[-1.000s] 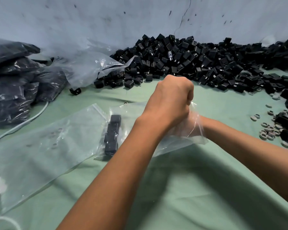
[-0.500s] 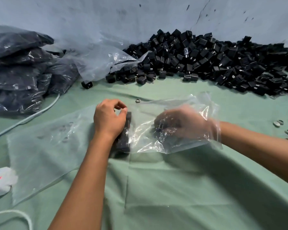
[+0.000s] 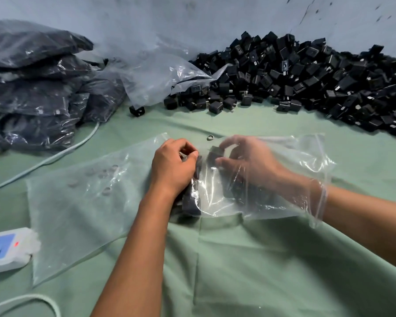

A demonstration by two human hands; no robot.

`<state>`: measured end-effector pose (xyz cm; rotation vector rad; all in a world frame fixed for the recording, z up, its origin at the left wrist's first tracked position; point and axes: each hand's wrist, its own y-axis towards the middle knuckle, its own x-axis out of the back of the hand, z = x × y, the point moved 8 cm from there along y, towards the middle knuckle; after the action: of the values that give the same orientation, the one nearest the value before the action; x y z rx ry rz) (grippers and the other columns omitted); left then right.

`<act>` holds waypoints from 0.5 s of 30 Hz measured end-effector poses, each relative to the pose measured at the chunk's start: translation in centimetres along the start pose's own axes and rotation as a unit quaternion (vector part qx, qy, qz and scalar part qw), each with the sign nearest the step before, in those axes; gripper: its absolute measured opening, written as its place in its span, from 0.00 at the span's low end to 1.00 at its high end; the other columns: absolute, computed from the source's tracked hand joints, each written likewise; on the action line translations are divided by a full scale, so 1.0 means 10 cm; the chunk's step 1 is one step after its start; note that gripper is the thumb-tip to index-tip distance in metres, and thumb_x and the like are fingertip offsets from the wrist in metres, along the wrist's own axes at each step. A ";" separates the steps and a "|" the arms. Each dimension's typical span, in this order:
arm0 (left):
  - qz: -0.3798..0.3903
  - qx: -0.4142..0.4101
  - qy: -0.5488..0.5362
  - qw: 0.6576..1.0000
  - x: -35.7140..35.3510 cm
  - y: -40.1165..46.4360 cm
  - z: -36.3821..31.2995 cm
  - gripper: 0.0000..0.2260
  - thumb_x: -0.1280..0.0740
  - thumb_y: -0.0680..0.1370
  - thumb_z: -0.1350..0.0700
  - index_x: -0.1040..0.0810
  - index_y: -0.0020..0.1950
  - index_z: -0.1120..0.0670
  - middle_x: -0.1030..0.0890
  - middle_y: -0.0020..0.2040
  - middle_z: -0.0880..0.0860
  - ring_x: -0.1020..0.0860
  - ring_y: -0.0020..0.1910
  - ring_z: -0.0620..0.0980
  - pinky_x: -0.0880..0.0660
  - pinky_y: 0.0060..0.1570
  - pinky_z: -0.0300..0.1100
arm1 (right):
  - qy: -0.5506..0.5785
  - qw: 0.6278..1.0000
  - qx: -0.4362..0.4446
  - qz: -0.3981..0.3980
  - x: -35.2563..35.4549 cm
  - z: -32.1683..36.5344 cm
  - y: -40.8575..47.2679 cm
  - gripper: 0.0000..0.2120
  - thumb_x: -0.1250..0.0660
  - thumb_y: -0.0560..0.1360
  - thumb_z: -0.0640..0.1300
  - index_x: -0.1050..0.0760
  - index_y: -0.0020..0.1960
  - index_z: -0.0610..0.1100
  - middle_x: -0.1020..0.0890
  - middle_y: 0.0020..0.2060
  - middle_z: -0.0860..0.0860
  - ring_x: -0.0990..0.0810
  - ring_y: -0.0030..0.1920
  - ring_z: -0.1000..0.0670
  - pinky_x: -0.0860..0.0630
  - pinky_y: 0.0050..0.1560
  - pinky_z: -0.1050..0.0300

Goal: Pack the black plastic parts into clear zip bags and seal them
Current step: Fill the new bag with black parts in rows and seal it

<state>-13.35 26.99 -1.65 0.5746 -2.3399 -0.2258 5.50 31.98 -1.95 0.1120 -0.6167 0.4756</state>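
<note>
Green-clothed surface against a pale wall. Right hand is inside the clear zip bag, fingers pinching a black part. Left hand, fingers curled, apparently grips the bag's closed end. Loose parts pile lies behind.

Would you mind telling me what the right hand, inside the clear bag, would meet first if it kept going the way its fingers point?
Probably the black parts at its fingertips; the right hand already seems to touch them, with the left hand just beyond.
</note>
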 end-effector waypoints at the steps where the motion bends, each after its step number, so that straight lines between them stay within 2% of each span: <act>1: 0.000 -0.002 -0.002 1.000 0.00 0.00 0.00 0.06 0.27 0.76 0.57 0.19 0.40 0.48 0.20 0.42 0.46 0.22 0.40 0.46 0.25 0.46 0.40 | 0.060 0.998 0.004 -0.002 -0.01 0.00 -0.04 0.08 0.31 0.80 0.41 0.23 0.59 0.45 0.14 0.40 0.50 0.14 0.39 0.55 0.19 0.40 0.61; 2: -0.001 -0.004 -0.003 1.000 0.00 -0.01 -0.01 0.06 0.27 0.76 0.57 0.19 0.40 0.48 0.20 0.42 0.46 0.22 0.40 0.46 0.26 0.46 0.40 | 0.092 0.996 0.022 -0.006 -0.01 0.01 -0.08 0.04 0.35 0.82 0.38 0.24 0.57 0.41 0.13 0.38 0.51 0.14 0.37 0.56 0.19 0.38 0.63; 3: -0.002 -0.006 -0.003 1.000 0.01 -0.01 -0.03 0.07 0.27 0.76 0.57 0.20 0.40 0.47 0.20 0.42 0.46 0.23 0.40 0.46 0.26 0.46 0.40 | 0.078 0.996 0.049 -0.020 0.00 0.03 -0.13 0.03 0.37 0.83 0.35 0.25 0.55 0.38 0.13 0.38 0.51 0.14 0.38 0.54 0.18 0.38 0.63; 6: -0.004 -0.006 -0.002 1.000 0.02 -0.01 -0.05 0.08 0.27 0.75 0.58 0.21 0.40 0.47 0.19 0.41 0.46 0.23 0.39 0.43 0.27 0.45 0.39 | -0.004 0.993 0.096 -0.066 0.06 0.05 -0.19 0.06 0.31 0.79 0.35 0.26 0.53 0.35 0.15 0.42 0.45 0.14 0.42 0.47 0.15 0.45 0.52; 8: -0.002 -0.001 -0.004 1.000 0.02 -0.02 -0.05 0.09 0.27 0.75 0.57 0.21 0.39 0.46 0.19 0.41 0.46 0.24 0.38 0.42 0.28 0.44 0.38 | 0.017 0.992 0.101 -0.075 0.10 0.05 -0.18 0.03 0.30 0.77 0.31 0.24 0.49 0.31 0.17 0.43 0.38 0.15 0.43 0.44 0.16 0.46 0.50; 9: -0.001 0.003 -0.007 1.000 0.03 -0.03 -0.05 0.09 0.27 0.76 0.57 0.22 0.39 0.46 0.20 0.41 0.46 0.24 0.38 0.41 0.28 0.44 0.38 | 0.053 0.991 0.101 -0.071 0.10 0.04 -0.16 0.01 0.32 0.77 0.27 0.23 0.48 0.29 0.18 0.44 0.33 0.15 0.42 0.43 0.16 0.46 0.52; 10: -0.001 0.007 -0.009 1.000 0.03 -0.03 -0.05 0.10 0.27 0.76 0.57 0.22 0.38 0.45 0.20 0.41 0.46 0.24 0.38 0.41 0.28 0.43 0.38 | 0.067 0.989 0.103 -0.076 0.09 0.05 -0.13 0.02 0.34 0.77 0.26 0.22 0.48 0.27 0.19 0.45 0.30 0.15 0.41 0.46 0.17 0.46 0.54; 12: -0.002 0.012 -0.009 1.000 0.03 -0.04 -0.04 0.09 0.27 0.76 0.57 0.22 0.38 0.45 0.20 0.42 0.46 0.24 0.38 0.42 0.27 0.43 0.39 | 0.030 0.992 0.094 -0.082 0.04 -0.01 -0.04 0.05 0.32 0.79 0.31 0.20 0.50 0.28 0.18 0.45 0.31 0.18 0.38 0.56 0.19 0.44 0.56; 13: -0.002 0.015 -0.009 1.000 0.03 -0.04 -0.04 0.09 0.27 0.76 0.57 0.21 0.39 0.46 0.19 0.42 0.46 0.23 0.39 0.43 0.27 0.44 0.39 | -0.021 0.991 0.093 -0.090 0.01 -0.03 -0.01 0.06 0.29 0.79 0.37 0.19 0.50 0.33 0.17 0.43 0.35 0.18 0.38 0.57 0.20 0.44 0.53; 15: -0.001 0.019 -0.007 1.000 0.03 -0.04 -0.04 0.08 0.27 0.76 0.56 0.21 0.39 0.46 0.19 0.42 0.46 0.23 0.39 0.44 0.26 0.43 0.39 | -0.132 0.979 0.112 -0.111 -0.01 0.02 0.01 0.07 0.28 0.78 0.47 0.16 0.50 0.42 0.15 0.41 0.43 0.16 0.42 0.48 0.20 0.46 0.49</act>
<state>-13.19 26.51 -1.32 0.5963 -2.3621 -0.1877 5.25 31.98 -1.87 0.4599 -0.7992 0.3139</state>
